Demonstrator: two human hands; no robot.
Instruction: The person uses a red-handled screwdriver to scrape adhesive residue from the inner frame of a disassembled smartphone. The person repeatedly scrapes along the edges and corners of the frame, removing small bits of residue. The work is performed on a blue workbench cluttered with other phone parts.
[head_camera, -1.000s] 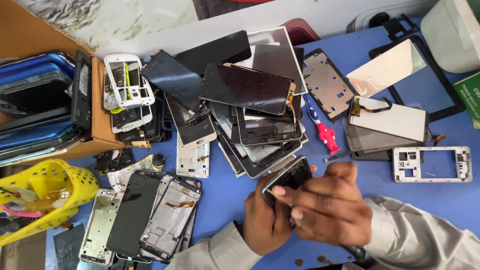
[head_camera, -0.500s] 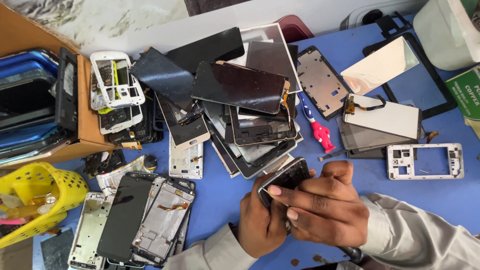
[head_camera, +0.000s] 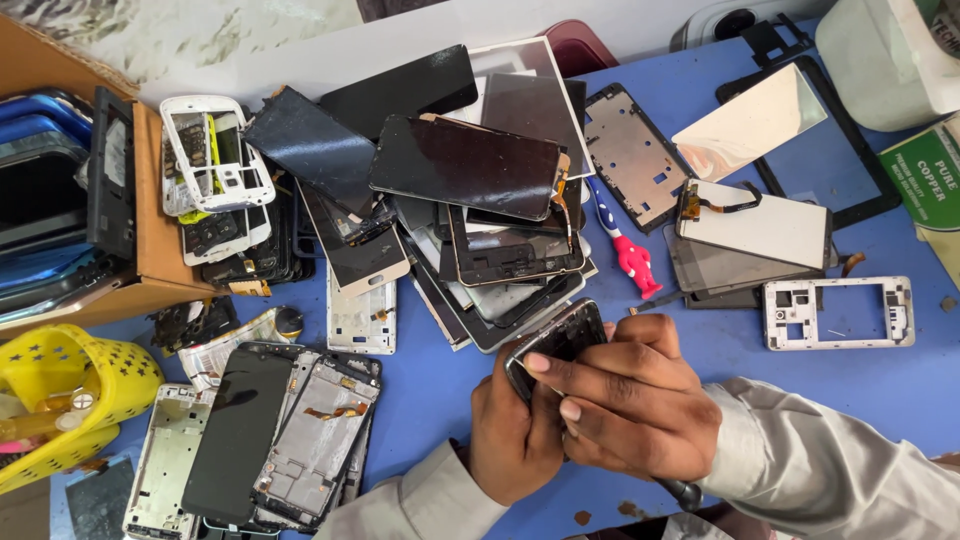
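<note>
Low in the middle of the head view, both my hands close around a small dark phone (head_camera: 562, 338) with a silver rim. My left hand (head_camera: 510, 435) cups it from below. My right hand (head_camera: 630, 405) lies over its lower end, fingers pressing across the screen side. A dark tool handle (head_camera: 685, 492) pokes out beneath my right hand. Just above the phone lies a heap of dark phone screens and frames (head_camera: 470, 210) on the blue table (head_camera: 430, 390).
A red-handled screwdriver (head_camera: 625, 252) lies right of the heap. White screen panels (head_camera: 755, 225) and a white phone frame (head_camera: 838, 312) sit at right. More frames (head_camera: 270, 430) lie lower left, beside a yellow basket (head_camera: 65, 395). A cardboard box (head_camera: 155, 235) of phones stands at left.
The view has shifted slightly, so the table contents sit a little further left. My hands stay clasped on the phone, with my right fingers shifting slightly over it.
</note>
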